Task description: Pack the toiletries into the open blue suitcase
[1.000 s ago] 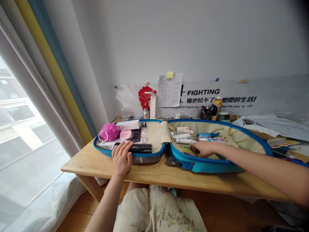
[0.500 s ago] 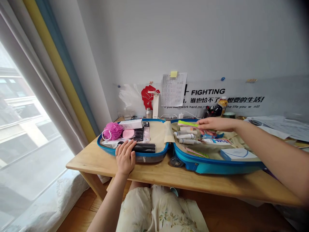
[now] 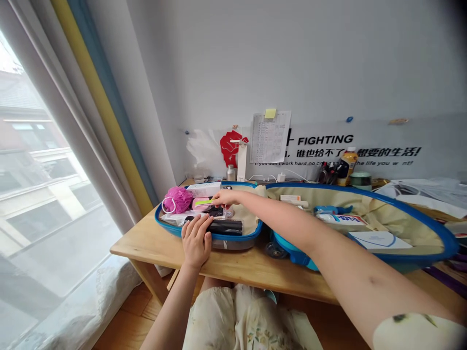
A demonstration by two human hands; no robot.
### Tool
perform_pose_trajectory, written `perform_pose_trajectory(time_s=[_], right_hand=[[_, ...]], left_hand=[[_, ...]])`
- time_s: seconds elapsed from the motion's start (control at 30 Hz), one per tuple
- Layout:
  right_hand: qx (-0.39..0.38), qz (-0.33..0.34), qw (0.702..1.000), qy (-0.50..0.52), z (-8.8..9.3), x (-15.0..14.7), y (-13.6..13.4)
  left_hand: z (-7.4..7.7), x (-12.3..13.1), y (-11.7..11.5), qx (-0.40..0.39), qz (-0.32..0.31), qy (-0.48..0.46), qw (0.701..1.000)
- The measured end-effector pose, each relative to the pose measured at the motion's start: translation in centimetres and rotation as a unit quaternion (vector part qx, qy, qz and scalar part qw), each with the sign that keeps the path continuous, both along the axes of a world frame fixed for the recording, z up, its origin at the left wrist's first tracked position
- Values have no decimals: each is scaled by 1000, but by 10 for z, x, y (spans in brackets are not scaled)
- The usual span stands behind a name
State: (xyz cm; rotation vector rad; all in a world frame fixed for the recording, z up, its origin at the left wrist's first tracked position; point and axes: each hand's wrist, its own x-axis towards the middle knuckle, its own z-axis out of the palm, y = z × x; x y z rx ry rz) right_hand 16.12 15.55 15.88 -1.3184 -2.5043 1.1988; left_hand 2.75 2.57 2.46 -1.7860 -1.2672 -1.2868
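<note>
My right hand (image 3: 225, 197) pinches a flat lime-green strip (image 3: 203, 202), its exact kind unclear, above the left half of an open blue suitcase (image 3: 233, 238). Below the strip lie a pink item (image 3: 197, 207) and black packaged pieces (image 3: 214, 211). My left hand (image 3: 197, 240) rests over the suitcase's front rim, fingers stretched out beside a black cylinder (image 3: 228, 227) and a clear plastic bag (image 3: 174, 218). A pink bath puff (image 3: 179, 199) and a white box (image 3: 205, 188) fill the far left of this half.
The right half holds a toothpaste tube (image 3: 343, 219), a blue item (image 3: 332, 210) and a white-and-blue box (image 3: 379, 239). My right forearm crosses this half. Behind stand a yellow-capped drink bottle (image 3: 348, 165), a jar (image 3: 360, 180) and a white lamp (image 3: 242, 160). Papers (image 3: 426, 192) lie right.
My right hand has moved left with the lime-green strip, from over the right half to over the left half. My left hand has stayed at the rim. The view has shifted slightly.
</note>
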Motion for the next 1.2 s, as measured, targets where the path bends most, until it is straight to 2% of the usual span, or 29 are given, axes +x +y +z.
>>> perform_pose_trajectory(time_s=[0.2, 0.3, 0.37, 0.53, 0.63, 0.7, 0.8, 0.93, 1.07, 1.2], right_hand=[[31, -49, 998, 21, -16, -26, 8], [37, -67, 997, 26, -18, -22, 11], [39, -72, 996, 27, -12, -13, 14], [61, -63, 995, 39, 25, 40, 19], [76, -55, 995, 25, 48, 94, 13], [75, -41, 996, -27, 53, 136, 4], [58, 10, 980, -190, 42, 193, -17], [93, -12, 950, -299, 2, 240, -44], [129, -31, 929, -345, -26, 253, -57], [149, -36, 922, -355, -37, 251, -58]], left_hand=[[1, 1, -1, -5, 3, -5, 1000], [1, 1, -1, -3, 1, -4, 1000], [0, 1, -1, -4, -1, -4, 1000], [-2, 1, 0, -14, -6, -15, 1000], [-3, 1, 0, -20, -9, -23, 1000], [-2, 1, 0, -21, -10, -25, 999], [-2, 1, 0, -20, -12, -24, 999], [-2, -1, 1, -6, -12, -18, 1000], [-3, -2, 2, -1, -15, -11, 1000], [-3, -3, 2, -7, -17, -14, 1000]])
